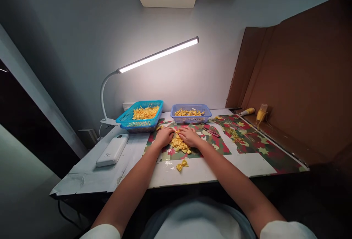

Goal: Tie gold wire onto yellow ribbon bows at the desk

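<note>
A pile of yellow ribbon bows (180, 145) lies on the camouflage-patterned sheet (220, 144) in the middle of the table. My left hand (165, 136) rests at the left edge of the pile, its fingertips at the bows. On the other side, my right hand (189, 136) touches the pile with its fingers spread over it. Neither hand visibly grips a bow. One single bow (182, 165) lies apart, nearer the front edge. Behind the hands stand a turquoise basket (127, 115) and a purple-blue basket (205, 116), both holding yellow pieces.
A white power bank (112, 150) lies at the left, near a lit lamp (159, 55). Pink cutter (211, 132) right of my hands; yellow thread scraps (234, 135) farther right. Thread spools (261, 112) stand by a cardboard panel (297, 81).
</note>
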### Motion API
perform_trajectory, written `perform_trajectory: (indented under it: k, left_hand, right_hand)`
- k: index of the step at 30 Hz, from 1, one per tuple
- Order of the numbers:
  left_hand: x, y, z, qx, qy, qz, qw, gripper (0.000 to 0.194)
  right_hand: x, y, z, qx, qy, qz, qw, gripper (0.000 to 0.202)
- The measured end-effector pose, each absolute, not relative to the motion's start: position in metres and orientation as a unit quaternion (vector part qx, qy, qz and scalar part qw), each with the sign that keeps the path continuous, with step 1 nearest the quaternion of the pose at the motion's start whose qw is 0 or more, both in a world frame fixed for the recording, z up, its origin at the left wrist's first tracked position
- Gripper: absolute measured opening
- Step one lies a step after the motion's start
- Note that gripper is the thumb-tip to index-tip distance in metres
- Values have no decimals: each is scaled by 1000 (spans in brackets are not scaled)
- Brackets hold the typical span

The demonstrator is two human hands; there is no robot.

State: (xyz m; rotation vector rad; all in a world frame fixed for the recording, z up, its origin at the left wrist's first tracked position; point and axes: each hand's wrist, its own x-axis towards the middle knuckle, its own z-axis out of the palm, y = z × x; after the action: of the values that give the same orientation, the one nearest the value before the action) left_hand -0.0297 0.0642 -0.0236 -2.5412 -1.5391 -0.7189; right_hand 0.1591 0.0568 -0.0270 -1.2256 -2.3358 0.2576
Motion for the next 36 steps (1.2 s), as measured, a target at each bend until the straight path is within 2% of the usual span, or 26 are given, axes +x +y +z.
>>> perform_trajectory:
  k: [5, 11, 13, 16, 19, 23, 29, 33, 36]
  left_hand:
    - [-30, 63, -26, -785, -561, -256, 59, 22]
    - [-18, 57, -21, -791, -506, -342, 37, 20]
    - [-14, 58, -21, -773, -504, -385, -13, 21]
    - [-9, 60, -20, -726, -480, -461, -174, 27]
    - [-5, 58, -15, -653, -446, -526, -313, 37]
    - [-1, 52, -10, -602, -441, -539, -391, 43]
    - [-2, 51, -12, -609, -438, -539, -384, 43]
    - [-2, 50, -12, -691, -438, -490, -301, 34]
    - [0, 48, -10, -760, -415, -448, -223, 28]
  right_hand:
    - [163, 57, -31, -448, -855, 86, 247, 29]
    - [164, 62, -32, -440, -832, 127, 312, 30]
    - [165, 64, -30, -418, -805, 195, 374, 32]
    - [169, 60, -22, -366, -738, 344, 450, 36]
    - [175, 47, -10, -348, -673, 464, 459, 39]
    - [180, 34, 1, -334, -631, 523, 464, 40]
    - [179, 35, 0, -356, -663, 484, 447, 33]
    - [178, 39, -6, -375, -695, 328, 519, 39]
    - [176, 41, -8, -344, -753, 230, 511, 30]
